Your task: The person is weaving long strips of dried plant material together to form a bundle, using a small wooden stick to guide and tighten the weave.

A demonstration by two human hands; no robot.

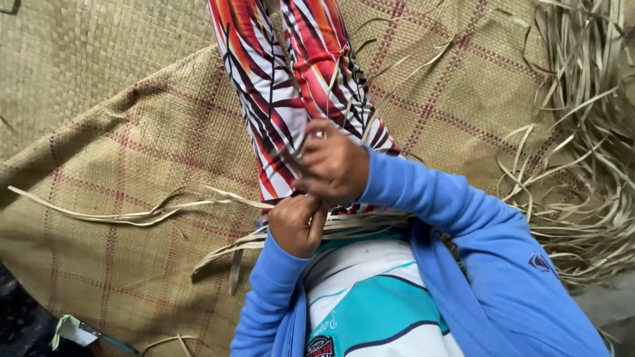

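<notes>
Head view: left hand (296,223) and right hand (333,165) pinch dry leaf strips (159,210) over patterned trousers (291,86); woven mat (132,132) beneath.

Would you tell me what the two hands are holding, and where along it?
Both the left hand and right hand pinch dried leaf strips at their near ends, above the lap.

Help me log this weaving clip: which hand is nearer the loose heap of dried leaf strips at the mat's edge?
Right. The right hand lies on the heap's side, though well apart; the left hand sits just below it, farther off.
</notes>
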